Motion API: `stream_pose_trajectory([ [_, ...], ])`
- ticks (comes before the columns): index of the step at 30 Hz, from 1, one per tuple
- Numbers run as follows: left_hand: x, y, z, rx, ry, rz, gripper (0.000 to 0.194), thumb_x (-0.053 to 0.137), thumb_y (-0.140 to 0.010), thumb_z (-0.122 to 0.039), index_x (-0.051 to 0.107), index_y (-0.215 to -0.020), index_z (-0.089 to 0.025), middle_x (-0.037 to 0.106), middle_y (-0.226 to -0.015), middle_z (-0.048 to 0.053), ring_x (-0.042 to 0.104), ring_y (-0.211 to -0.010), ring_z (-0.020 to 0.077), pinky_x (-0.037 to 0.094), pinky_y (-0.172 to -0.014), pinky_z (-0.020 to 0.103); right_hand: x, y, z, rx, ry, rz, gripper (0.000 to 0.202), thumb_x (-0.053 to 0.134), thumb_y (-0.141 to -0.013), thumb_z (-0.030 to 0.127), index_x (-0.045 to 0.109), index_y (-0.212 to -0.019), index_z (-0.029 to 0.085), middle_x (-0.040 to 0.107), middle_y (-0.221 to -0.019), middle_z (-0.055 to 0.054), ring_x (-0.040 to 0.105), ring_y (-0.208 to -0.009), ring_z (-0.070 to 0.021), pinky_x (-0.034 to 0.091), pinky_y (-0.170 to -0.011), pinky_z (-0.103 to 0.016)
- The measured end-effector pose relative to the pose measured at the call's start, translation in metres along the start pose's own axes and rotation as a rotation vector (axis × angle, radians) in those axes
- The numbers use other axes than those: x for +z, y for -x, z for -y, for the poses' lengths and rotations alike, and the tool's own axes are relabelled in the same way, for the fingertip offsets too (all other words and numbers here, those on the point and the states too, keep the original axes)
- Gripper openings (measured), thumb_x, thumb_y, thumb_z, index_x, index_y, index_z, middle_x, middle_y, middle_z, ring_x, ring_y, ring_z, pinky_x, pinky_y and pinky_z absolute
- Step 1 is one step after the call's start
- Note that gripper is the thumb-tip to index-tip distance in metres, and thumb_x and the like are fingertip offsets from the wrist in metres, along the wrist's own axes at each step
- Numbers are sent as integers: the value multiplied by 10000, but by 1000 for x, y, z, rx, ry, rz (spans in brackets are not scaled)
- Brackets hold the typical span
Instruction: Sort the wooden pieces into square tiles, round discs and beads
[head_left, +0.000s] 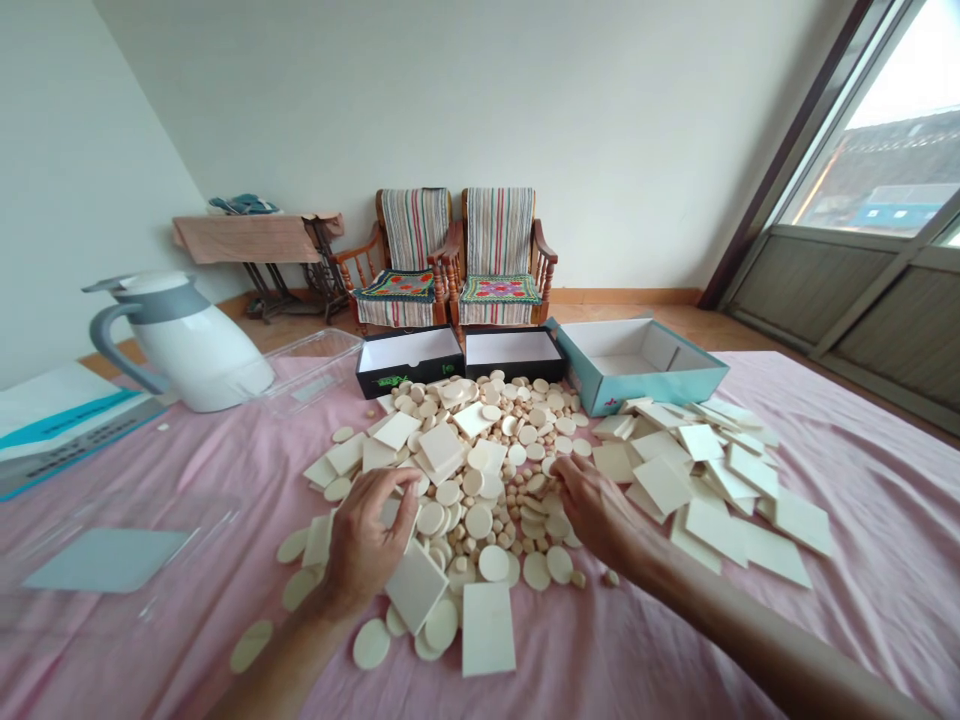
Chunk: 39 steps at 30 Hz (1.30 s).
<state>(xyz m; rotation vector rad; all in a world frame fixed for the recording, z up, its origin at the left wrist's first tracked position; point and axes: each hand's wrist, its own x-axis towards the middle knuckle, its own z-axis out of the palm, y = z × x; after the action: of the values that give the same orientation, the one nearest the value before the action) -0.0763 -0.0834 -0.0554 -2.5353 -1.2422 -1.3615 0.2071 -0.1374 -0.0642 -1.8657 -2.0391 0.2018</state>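
Note:
My left hand (369,535) is over the left side of a heap of pale wooden pieces, thumb and forefinger curved apart with a gap between them. Beneath it lie a square wooden tile (417,586) and round wooden discs (431,519). At the right side of the heap, my right hand (589,500) has its fingers drawn together, fingertips down by a wooden disc (550,467). Whether that disc is between them is hidden. Small wooden beads (525,485) are mixed through the middle of the heap.
Two black boxes (411,380) (516,372) and a light-blue box (641,385) stand behind the heap. Square tiles (726,525) are piled at right. A white jug (199,350), clear plastic trays (319,365) and a flat box (71,430) occupy the left of the pink cloth (600,660).

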Motion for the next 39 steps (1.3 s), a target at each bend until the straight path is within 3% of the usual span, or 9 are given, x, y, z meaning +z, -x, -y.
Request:
stream_pose_trajectory([
  [5, -1, 0, 0, 5, 21, 0, 130, 492, -894, -174, 603, -963, -179, 668, -869, 38, 631, -847, 169, 492, -788, 288, -3, -48, 28, -191, -201, -87, 254, 421, -845, 62, 573, -1027, 152, 593, -983, -76, 550, -777, -134, 403, -681, -241],
  [12, -2, 0, 0, -13, 33, -3, 134, 475, -898, -178, 600, -949, -183, 667, -864, 51, 629, -824, 177, 501, -762, 305, -3, -116, 48, -476, 91, 4, 473, 437, -772, -6, 582, -1185, 172, 630, -1092, -100, 459, -1087, -223, 337, -911, -362],
  [18, -2, 1, 0, -11, 44, -6, 134, 477, -889, -174, 595, -951, -189, 666, -863, 57, 630, -837, 184, 512, -763, 312, 0, -131, 55, -455, 210, 87, 436, 528, -751, 74, 586, -1174, 165, 599, -1110, -126, 460, -1038, -247, 317, -895, -394],
  [23, -2, 0, 1, -4, 21, -16, 139, 476, -887, -171, 597, -954, -187, 668, -871, 59, 627, -841, 182, 509, -769, 317, -4, -122, 51, -370, 50, -78, 291, 426, -851, 96, 652, -1016, 172, 637, -958, -89, 515, -944, -206, 352, -861, -338],
  [26, -2, 1, 2, 3, 9, -26, 136, 481, -886, -169, 597, -954, -186, 670, -873, 55, 626, -843, 179, 503, -774, 315, -15, -102, 33, -243, -72, -254, 256, 418, -877, 159, 631, -1020, 167, 637, -971, -95, 542, -916, -200, 389, -828, -305],
  [28, -1, 1, 3, 4, 7, -28, 129, 487, -888, -169, 597, -953, -185, 670, -868, 49, 627, -838, 175, 499, -772, 308, -26, -83, 13, -141, -97, -306, 237, 419, -878, 203, 605, -1021, 170, 643, -935, -87, 567, -865, -199, 410, -771, -286],
  [34, 2, 1, 2, 6, 15, -7, 135, 489, -891, -199, 607, -953, -180, 677, -869, 45, 640, -832, 173, 500, -780, 296, -65, -26, -74, 259, 140, -303, 381, 365, -900, 280, 543, -1202, 132, 675, -1008, -148, 622, -877, -251, 424, -726, -322],
  [37, 3, 1, 2, -4, 8, 2, 150, 483, -890, -218, 614, -952, -178, 683, -877, 52, 645, -842, 180, 504, -788, 300, -80, -12, -113, 445, 251, -268, 441, 304, -924, 296, 538, -1242, 99, 670, -1005, -189, 626, -892, -285, 422, -721, -358],
  [39, 3, 1, 3, -9, 2, 2, 154, 483, -888, -223, 615, -953, -178, 684, -881, 57, 644, -848, 183, 505, -790, 303, -85, -10, -125, 499, 311, -290, 460, 301, -927, 305, 524, -1272, 97, 639, -1085, -209, 605, -958, -307, 421, -752, -394],
])
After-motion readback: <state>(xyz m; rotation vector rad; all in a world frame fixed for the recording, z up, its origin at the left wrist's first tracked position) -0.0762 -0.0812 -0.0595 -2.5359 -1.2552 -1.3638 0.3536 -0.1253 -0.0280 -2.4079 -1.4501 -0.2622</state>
